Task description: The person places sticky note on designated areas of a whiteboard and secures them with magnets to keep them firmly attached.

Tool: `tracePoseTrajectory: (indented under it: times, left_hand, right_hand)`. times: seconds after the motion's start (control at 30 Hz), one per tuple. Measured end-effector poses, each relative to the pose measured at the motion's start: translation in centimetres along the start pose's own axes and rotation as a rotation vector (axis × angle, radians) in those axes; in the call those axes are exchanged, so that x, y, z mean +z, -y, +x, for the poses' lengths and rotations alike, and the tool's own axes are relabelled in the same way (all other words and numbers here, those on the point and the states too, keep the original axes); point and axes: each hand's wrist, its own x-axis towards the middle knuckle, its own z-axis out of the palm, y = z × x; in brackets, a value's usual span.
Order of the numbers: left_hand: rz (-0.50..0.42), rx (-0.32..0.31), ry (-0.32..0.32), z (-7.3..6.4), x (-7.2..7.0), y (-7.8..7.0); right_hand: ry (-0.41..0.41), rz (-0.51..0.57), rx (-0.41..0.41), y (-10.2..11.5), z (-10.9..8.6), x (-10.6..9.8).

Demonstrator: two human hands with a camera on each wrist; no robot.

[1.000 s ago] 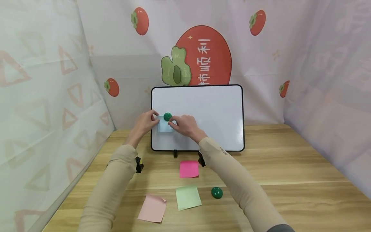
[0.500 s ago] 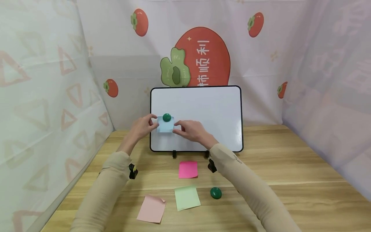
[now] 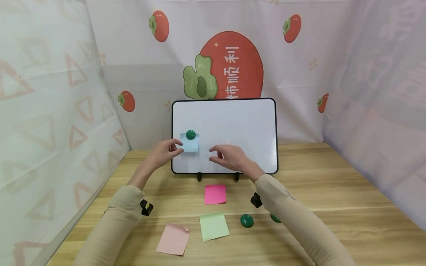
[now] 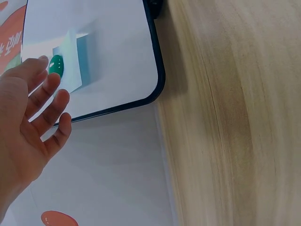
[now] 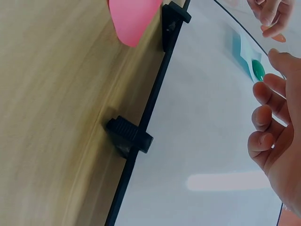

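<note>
Paper [image 4: 72,70] tilts off whiteboard [image 4: 120,52], plain only in wrist views.

Glossy whiteboard [image 3: 239,122], matt blue paper note [image 3: 189,146], shiny green disc [image 3: 190,135], wood-grain tabletop [image 3: 332,192].

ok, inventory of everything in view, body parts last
table: 1, wood, below
whiteboard: 1, white, on table
board feet: 2, black, under whiteboard
blue note: 1, blue, on whiteboard
domes: 3, green, one on blue note, two on table
magenta note: 1, bright pink, table before whiteboard
green note: 1, pale green, on table
salmon note: 1, pink, left of green note
fabric: count unclear, whitish, back and sides
wrist devices: 2, black, at sleeves
sleeves: 2, beige, foreground
left grip: 1, bare, by blue note
right grip: 1, bare, before whiteboard
</note>
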Motion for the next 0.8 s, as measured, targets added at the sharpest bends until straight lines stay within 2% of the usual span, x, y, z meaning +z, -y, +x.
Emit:
tracePoseTrajectory:
  times: [0.23,0.43,0.63,0.8]
  left_hand:
    - [-0.001,0.055,-0.023,-1.3,0.3,0.0]
    - [-0.012,0.063,0.004,-2.9,0.4,-0.2]
    - [-0.016,0.109,0.021,-4.3,0.5,-0.9]
    - [-0.015,0.121,0.060,-5.2,0.5,-1.4]
  right_hand:
    - [0.008,0.023,-0.002,0.1,-2.2,-0.2]
    - [0.027,0.024,-0.011,0.0,-4.0,-0.3]
    - [0.043,0.047,-0.015,-0.2,-5.9,-0.3]
    - [0.036,0.046,-0.037,-0.4,-7.3,-0.4]
